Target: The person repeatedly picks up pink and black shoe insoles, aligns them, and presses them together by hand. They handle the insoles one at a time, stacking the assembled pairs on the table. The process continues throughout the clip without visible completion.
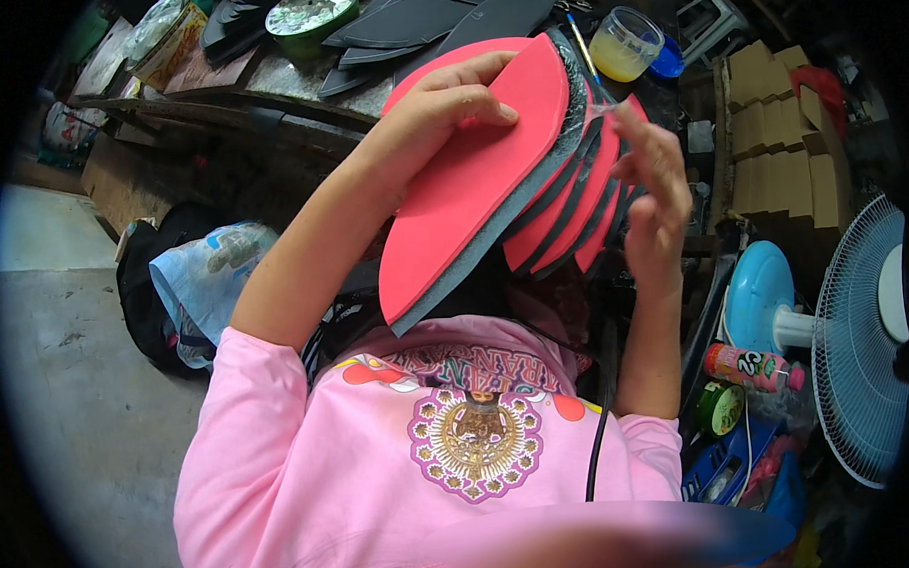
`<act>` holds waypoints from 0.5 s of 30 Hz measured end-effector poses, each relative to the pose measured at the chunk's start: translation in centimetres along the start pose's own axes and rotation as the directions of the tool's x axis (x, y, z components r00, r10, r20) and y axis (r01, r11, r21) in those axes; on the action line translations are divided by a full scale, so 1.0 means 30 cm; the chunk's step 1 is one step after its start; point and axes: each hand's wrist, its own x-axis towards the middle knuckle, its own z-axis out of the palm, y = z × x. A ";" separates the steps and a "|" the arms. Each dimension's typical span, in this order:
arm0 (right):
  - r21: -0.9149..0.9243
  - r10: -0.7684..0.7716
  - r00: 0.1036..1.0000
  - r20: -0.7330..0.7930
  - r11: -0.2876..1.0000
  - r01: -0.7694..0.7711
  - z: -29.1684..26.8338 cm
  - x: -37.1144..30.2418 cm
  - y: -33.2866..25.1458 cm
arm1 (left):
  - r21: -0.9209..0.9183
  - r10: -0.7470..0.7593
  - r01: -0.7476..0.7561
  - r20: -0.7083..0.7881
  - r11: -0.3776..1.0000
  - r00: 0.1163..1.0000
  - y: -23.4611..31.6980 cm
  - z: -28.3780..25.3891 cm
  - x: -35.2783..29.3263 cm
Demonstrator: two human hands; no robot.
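My left hand point(468, 93) grips a fanned stack of foam shoe soles, its thumb pressed on the top red sole point(476, 183) and its other fingers partly hidden. Under that red piece shows a dark grey sole point(483, 245) with a wet-looking, shiny edge. More red and black soles point(572, 215) fan out to the right in overlapping layers. At the stack's right edge my right hand point(656, 182) is raised with bent fingers, slightly smeared by motion. A thin translucent smear shows by its fingertips, and I cannot make out whether it holds anything.
A bench at the back bears black sole pieces point(445, 24), a green-rimmed tin point(310, 14) and a jar of yellowish liquid point(624, 46) beside a blue lid point(667, 58). To the right stand cardboard pieces point(779, 122), a fan point(862, 340) and a pink bottle point(748, 367). A bag point(214, 267) lies left.
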 end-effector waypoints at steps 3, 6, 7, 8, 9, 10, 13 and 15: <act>-0.148 -0.144 0.945 0.295 0.970 0.194 0.013 -0.012 -0.030 | 0.041 -0.054 0.058 -0.091 0.997 0.994 -0.008 0.013 -0.011; -0.075 0.056 0.971 0.233 0.996 -0.039 0.018 0.005 -0.015 | 0.011 -0.087 0.088 -0.039 0.996 0.995 -0.007 0.007 -0.015; -0.035 0.171 0.958 0.232 0.985 -0.167 0.012 0.010 -0.005 | -0.001 -0.093 0.093 -0.009 0.996 0.996 -0.006 0.003 -0.016; -0.065 0.199 0.961 0.190 0.980 -0.190 0.004 0.015 0.003 | -0.025 -0.097 0.098 0.018 0.995 0.995 -0.006 0.001 -0.018; -0.048 0.134 0.977 0.168 0.991 -0.128 0.004 0.018 0.012 | -0.036 -0.099 0.100 0.030 0.994 0.995 -0.005 0.001 -0.018; -0.023 0.078 0.990 0.117 0.997 -0.075 0.006 0.013 0.015 | -0.027 -0.133 0.134 0.020 0.991 0.991 -0.005 0.002 -0.021; -0.004 -0.026 0.993 0.112 1.000 0.026 0.027 -0.001 0.019 | -0.037 -0.147 0.149 0.065 0.988 0.987 0.002 0.017 -0.035; -0.036 0.013 0.988 0.151 0.999 -0.008 0.038 0.002 0.021 | 0.045 -0.143 0.138 0.131 0.989 0.981 0.004 0.035 -0.049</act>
